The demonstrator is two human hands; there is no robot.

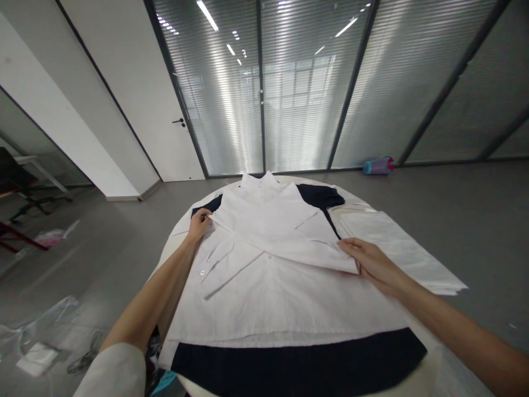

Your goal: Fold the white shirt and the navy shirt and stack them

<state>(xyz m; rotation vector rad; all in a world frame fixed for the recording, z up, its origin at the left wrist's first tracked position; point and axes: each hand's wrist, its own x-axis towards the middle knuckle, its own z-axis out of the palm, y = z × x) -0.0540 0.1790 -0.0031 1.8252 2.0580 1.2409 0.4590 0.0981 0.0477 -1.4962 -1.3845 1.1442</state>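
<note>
A white shirt (256,220) lies front side up, its collar at the far end of a round table (176,227). One long sleeve crosses its chest diagonally. My left hand (200,223) pinches white cloth at the shirt's left edge, near the shoulder. On the right, my right hand (363,258) has its fingers closed on the end of the white sleeve. Dark navy cloth (297,361) shows beneath the hem, and more dark cloth (320,195) sticks out at both shoulders.
Folded white cloth or plastic (397,248) hangs over the table's right side. A blue and pink basket (378,166) lies by the glass wall. Plastic wrapping (39,331) and cables are on the floor at left, with a dark chair (16,179) farther back.
</note>
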